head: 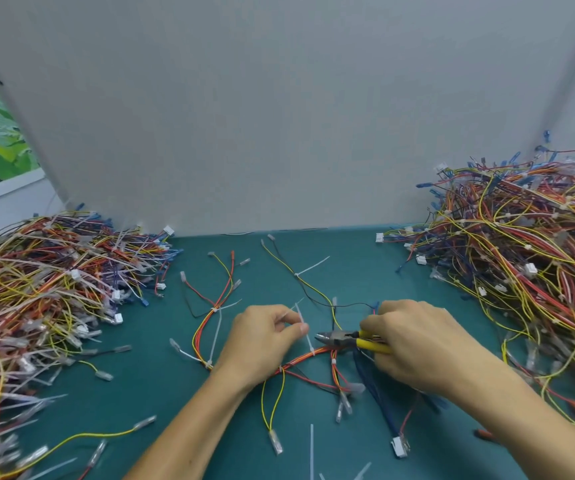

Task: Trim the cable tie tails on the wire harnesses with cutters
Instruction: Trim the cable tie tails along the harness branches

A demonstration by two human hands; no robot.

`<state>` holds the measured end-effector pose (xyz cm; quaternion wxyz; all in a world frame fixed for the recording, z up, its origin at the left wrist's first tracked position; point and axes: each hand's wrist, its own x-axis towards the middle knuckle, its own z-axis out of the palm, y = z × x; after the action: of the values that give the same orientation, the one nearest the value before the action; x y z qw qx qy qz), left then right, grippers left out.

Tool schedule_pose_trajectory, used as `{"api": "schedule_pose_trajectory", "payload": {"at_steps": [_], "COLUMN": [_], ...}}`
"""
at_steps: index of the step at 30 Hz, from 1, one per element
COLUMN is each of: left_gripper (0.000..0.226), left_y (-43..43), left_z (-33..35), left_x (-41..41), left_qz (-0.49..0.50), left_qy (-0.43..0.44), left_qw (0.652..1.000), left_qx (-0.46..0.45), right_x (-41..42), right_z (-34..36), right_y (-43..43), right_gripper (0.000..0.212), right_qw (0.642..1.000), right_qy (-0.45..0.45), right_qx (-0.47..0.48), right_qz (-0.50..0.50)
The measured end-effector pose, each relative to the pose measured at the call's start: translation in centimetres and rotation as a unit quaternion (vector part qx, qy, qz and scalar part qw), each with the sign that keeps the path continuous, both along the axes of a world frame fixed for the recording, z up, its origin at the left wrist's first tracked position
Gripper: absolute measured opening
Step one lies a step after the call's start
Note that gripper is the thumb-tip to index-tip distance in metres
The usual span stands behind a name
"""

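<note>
A wire harness [300, 360] of red, orange and yellow wires lies on the green mat between my hands. A white cable tie tail [303, 327] stands up from it, and my left hand [265, 336] pinches that tail between thumb and fingers. My right hand [414, 337] grips yellow-handled cutters [345, 339], whose dark jaws point left, just right of the tail and close to it. Whether the jaws touch the tail I cannot tell. Another harness [218, 306] with long untrimmed white tails lies to the left of my left hand.
A large heap of harnesses [40, 292] fills the left side, and a bigger heap [521, 258] the right. A grey panel [279, 116] walls off the back. Cut white tie tails [312, 452] lie on the mat [161, 382] near the front edge.
</note>
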<state>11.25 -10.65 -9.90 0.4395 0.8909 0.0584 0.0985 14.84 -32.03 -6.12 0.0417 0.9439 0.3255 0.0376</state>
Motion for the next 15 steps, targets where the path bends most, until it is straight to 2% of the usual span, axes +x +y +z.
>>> {"api": "schedule_pose_trajectory", "payload": {"at_steps": [3,7,15], "left_gripper": [0.017,0.009,0.02], "left_y": [-0.05,0.05,0.1], "left_z": [0.13,0.3,-0.09], "left_x": [-0.19,-0.37,-0.57], "left_qz": [-0.013,-0.038,-0.047], "left_qy": [0.006,0.018,0.02], "left_qw": [0.998,0.995,0.998], "left_qx": [0.055,0.085,0.028], "right_x": [0.01,-0.01,0.17], "right_z": [-0.19,-0.34,-0.3], "right_y": [0.15,0.27,0.22], "right_gripper": [0.017,0.018,0.018], "right_qw": [1.0,1.0,0.999], "right_qy": [-0.001,-0.016,-0.016], "right_qx": [-0.01,-0.018,-0.019], "right_qz": [0.006,0.006,0.023]}}
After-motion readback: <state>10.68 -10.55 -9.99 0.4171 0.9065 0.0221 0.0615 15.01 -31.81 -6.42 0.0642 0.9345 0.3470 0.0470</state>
